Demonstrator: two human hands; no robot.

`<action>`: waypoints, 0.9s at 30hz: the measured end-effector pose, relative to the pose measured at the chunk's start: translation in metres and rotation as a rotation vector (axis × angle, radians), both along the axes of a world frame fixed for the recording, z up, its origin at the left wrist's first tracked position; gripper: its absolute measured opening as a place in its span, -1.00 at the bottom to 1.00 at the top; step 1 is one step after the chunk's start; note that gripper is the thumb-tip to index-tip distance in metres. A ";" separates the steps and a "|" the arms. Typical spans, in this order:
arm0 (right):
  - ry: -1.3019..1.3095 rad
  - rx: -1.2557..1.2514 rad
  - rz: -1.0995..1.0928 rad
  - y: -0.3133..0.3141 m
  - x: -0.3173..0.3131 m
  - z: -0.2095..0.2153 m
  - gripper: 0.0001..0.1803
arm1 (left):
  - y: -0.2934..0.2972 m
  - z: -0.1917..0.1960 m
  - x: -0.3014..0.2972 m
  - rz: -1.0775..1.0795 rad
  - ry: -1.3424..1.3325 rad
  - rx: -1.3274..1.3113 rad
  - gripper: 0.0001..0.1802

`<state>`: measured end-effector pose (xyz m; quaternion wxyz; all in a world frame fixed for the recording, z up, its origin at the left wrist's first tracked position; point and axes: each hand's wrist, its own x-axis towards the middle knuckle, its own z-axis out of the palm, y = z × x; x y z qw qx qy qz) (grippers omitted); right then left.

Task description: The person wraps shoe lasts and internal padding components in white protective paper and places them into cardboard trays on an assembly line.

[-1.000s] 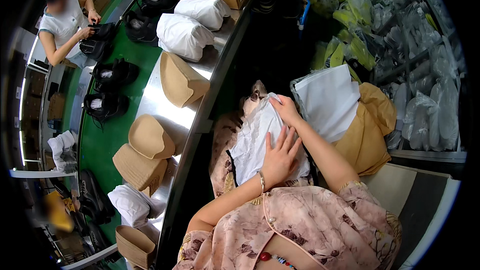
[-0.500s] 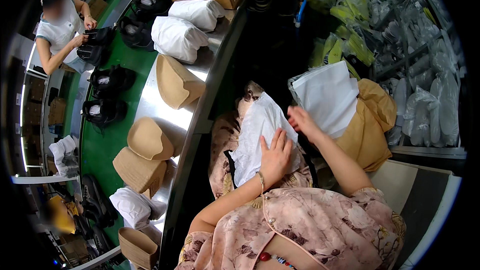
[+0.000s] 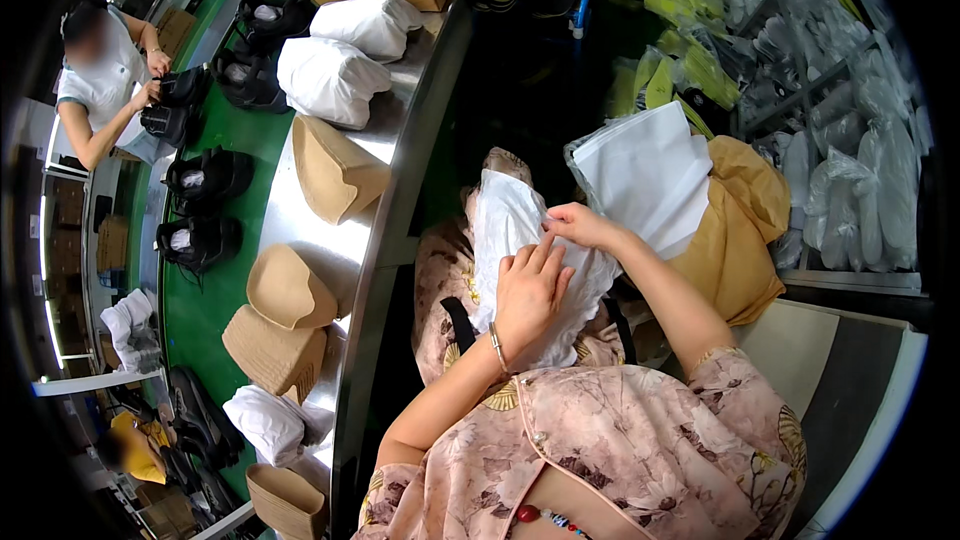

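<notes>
Your left hand [image 3: 530, 290] lies flat, fingers spread, on the white wrap [image 3: 520, 240] in your lap, pressing it down rather than gripping. Your right hand [image 3: 580, 227] pinches the wrap's upper edge at about 1 o'clock from the left. Just beyond, at 2 o'clock, a stack of white sheets [image 3: 650, 175] rests on a tan bag [image 3: 745, 230], crowding your right forearm. At 9 o'clock runs the steel counter [image 3: 400, 160], carrying tan inserts [image 3: 335, 170] and white bundles [image 3: 330, 80]. Past it, the green belt [image 3: 270, 140] holds black shoes [image 3: 205, 175]. At 10 o'clock, well apart, another person [image 3: 105, 80] handles a shoe.
</notes>
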<state>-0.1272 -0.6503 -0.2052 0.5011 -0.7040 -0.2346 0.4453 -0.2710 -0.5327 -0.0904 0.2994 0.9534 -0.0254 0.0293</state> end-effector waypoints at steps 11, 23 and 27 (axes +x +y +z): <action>-0.349 -0.164 0.135 -0.025 -0.011 0.019 -0.80 | -0.010 -0.015 -0.007 -0.050 0.051 0.117 -0.35; -1.099 -0.352 -0.326 -0.019 -0.030 0.023 -0.71 | -0.045 -0.012 -0.030 0.083 0.162 0.286 -0.23; -0.705 0.022 -0.263 0.012 -0.056 0.094 -0.58 | -0.045 -0.016 -0.027 0.026 0.329 0.254 -0.20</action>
